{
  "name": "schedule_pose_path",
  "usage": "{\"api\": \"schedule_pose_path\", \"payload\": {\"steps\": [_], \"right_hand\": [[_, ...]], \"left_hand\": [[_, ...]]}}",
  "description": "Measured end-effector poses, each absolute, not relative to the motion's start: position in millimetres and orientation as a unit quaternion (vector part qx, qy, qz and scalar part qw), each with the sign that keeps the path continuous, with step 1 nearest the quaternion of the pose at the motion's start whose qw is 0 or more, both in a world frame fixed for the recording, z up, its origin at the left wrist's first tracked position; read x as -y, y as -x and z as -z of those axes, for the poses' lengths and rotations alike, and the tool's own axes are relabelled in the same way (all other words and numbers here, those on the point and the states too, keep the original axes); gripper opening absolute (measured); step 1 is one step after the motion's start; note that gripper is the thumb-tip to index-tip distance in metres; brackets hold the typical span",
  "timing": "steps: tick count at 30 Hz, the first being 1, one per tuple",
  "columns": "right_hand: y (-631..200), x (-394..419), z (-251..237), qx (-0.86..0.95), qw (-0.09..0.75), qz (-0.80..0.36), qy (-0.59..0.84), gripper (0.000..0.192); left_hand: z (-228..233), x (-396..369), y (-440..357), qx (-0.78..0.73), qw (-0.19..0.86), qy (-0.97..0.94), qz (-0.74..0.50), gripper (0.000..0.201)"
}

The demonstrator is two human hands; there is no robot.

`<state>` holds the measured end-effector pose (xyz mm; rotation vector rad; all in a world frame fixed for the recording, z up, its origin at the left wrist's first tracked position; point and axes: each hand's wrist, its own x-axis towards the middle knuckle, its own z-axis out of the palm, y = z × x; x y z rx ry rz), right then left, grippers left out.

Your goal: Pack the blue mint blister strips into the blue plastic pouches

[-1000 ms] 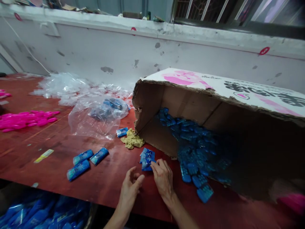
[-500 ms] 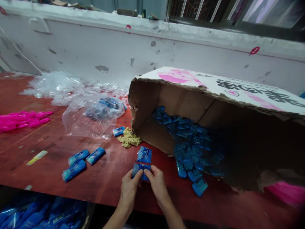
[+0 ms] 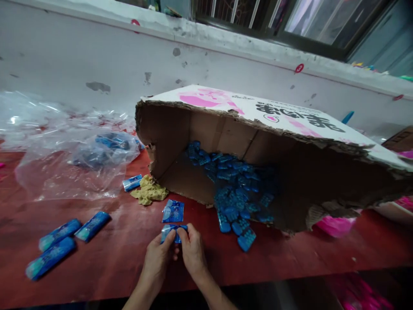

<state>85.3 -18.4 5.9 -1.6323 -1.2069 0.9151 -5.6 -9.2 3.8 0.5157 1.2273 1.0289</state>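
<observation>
A flat blue printed plastic sleeve (image 3: pixel 167 231) is pinched between both of my hands, low above the red tabletop. My left hand (image 3: pixel 155 260) grips its left side, with the thumb on top. My right hand (image 3: pixel 193 254) is closed on its right side in the same way, thumb near the other thumb. Just beyond lies a similar flat blue sleeve (image 3: pixel 173 211). To the right, small blue plastic pieces with a bumpy pattern (image 3: pixel 247 239) spill from a cardboard box (image 3: pixel 167 125) lying on its side. What is inside the held sleeve, if anything, is hidden.
Several plump blue wrapped packs (image 3: pixel 93 226) lie at the left. A crumpled yellow cloth (image 3: pixel 149 190) and a blue packet (image 3: pixel 132 183) sit by the box corner. Behind them spreads a clear plastic bag (image 3: pixel 74 172) with blue things in it. Pink items (image 3: pixel 335 226) show at right.
The view has swung to the right, so everything appears shifted left and more of the box's right side shows. Both hands keep holding the blue sleeve, with little change of grip.
</observation>
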Motion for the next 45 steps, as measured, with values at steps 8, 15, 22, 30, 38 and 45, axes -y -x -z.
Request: {"api": "schedule_pose_path", "payload": {"steps": [8, 15, 22, 30, 38, 45], "right_hand": [[-128, 22, -26, 0.624, 0.376, -0.210, 0.652, 0.025], [-218, 13, -26, 0.569, 0.146, 0.107, 0.802, 0.033], [-225, 5, -10, 0.639, 0.167, 0.123, 0.741, 0.025], [-213, 1, -30, 0.599, 0.305, 0.043, 0.739, 0.024], [-181, 24, -35, 0.457, 0.530, -0.318, 0.639, 0.026], [-153, 44, -11, 0.385, 0.578, -0.470, 0.545, 0.027]], "left_hand": [[-2, 15, 16, -0.526, 0.731, -0.164, -0.404, 0.038], [-12, 20, 27, -0.504, 0.753, -0.085, -0.414, 0.021], [-15, 23, 26, -0.474, 0.774, -0.012, -0.420, 0.009], [-12, 20, 25, -0.475, 0.784, 0.016, -0.400, 0.010], [-16, 21, 24, -0.494, 0.767, 0.018, -0.410, 0.008], [-10, 24, 26, -0.493, 0.757, -0.054, -0.426, 0.015]]}}
